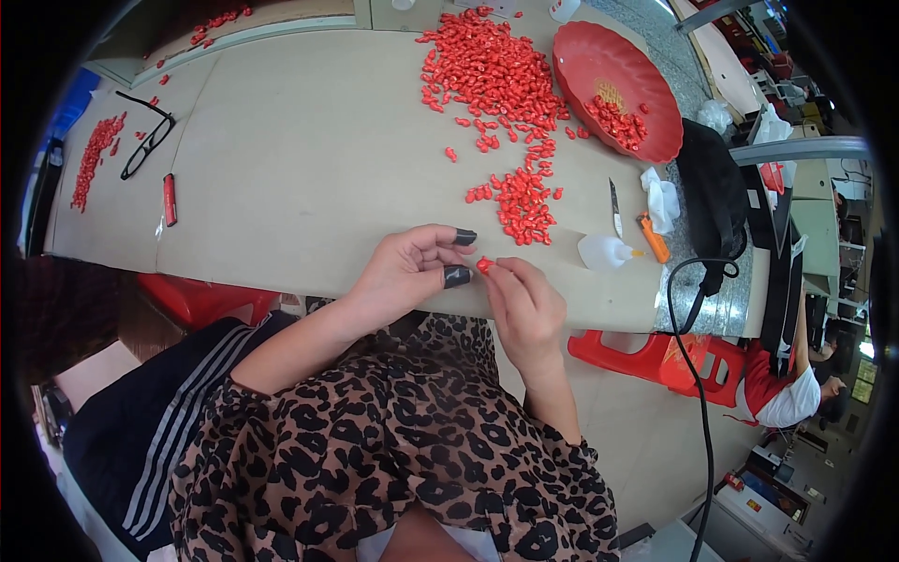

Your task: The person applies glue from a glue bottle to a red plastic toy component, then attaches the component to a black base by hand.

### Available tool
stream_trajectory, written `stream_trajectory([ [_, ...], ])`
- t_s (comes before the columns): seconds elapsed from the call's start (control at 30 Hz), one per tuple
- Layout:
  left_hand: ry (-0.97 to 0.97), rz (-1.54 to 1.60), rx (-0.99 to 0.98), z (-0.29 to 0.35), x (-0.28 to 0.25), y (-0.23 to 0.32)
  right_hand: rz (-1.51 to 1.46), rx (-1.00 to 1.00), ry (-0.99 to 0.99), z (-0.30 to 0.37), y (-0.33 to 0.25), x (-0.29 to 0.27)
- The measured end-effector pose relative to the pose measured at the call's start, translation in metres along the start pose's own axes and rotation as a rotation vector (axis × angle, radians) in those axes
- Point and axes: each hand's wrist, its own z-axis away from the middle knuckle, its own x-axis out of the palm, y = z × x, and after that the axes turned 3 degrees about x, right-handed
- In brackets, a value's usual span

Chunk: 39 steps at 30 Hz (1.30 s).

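My right hand [530, 309] pinches a small red piece [484, 266], glossy and peanut-shaped, between thumb and fingertips at the table's near edge. Just left of it is my left hand [401, 268], with dark covers on its thumb and index fingertip. Those two fingers are apart, and nothing shows between them. Beyond both hands lies a small cluster of like red pieces [526, 208]. A much larger heap of red pieces [487, 67] spreads behind it. A white squeeze bottle [601, 251] stands to the right of my right hand.
A red scalloped dish [655, 80] holds more red pieces, at the far right. Near it lie a knife [615, 208], an orange cutter [654, 240] and white tissue [663, 200]. Glasses [150, 143] and a red lighter-like stick [169, 200] lie left. A black cable [700, 398] hangs right.
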Motion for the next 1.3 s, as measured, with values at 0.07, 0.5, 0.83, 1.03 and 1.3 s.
stream_trajectory([
  [0.07,-0.038,-0.006,-0.013,0.001,-0.001,0.001,0.031,-0.076,-0.004,0.0,0.0,0.003],
  [0.5,-0.025,-0.009,0.087,0.004,-0.019,0.007,-0.087,0.408,0.614,0.036,0.031,-0.018],
  [0.83,-0.039,-0.001,0.091,0.002,-0.018,0.005,-0.247,0.75,0.264,0.011,0.063,-0.032],
  [1.03,-0.055,-0.013,0.126,0.002,-0.02,0.003,-0.687,0.701,0.241,0.002,0.033,-0.032],
  [1.3,-0.041,0.017,0.149,0.002,-0.018,0.005,-1.225,0.818,0.1,-0.003,0.01,-0.015],
])
